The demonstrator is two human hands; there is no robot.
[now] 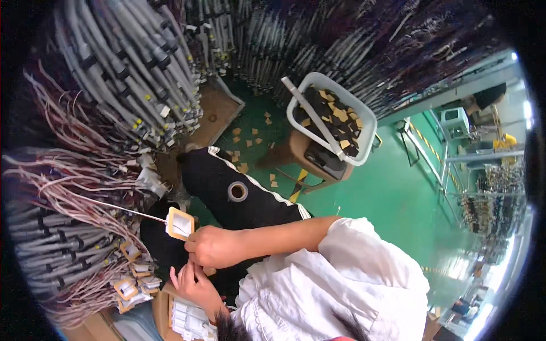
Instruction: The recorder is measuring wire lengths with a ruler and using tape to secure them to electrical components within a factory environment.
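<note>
Probably light and stiff, the white square piece with tan border (pixel 181 223), below-left of the grey ring-shaped roll (pixel 238 200), suits edge holding; the right hand (pixel 215 247) pinches its corner, the left hand (pixel 196 286) half-curls, its hold unclear.

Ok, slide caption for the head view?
Right hand pinches a tan-framed white piece, left hand close by, near bundled wires.

My right hand (pixel 215 248) hides own fingertips at tan-edged square (pixel 181 224). Cables (pixel 364 28) upper right blurred. Far hanging goods (pixel 490 210) too small to tell.
</note>
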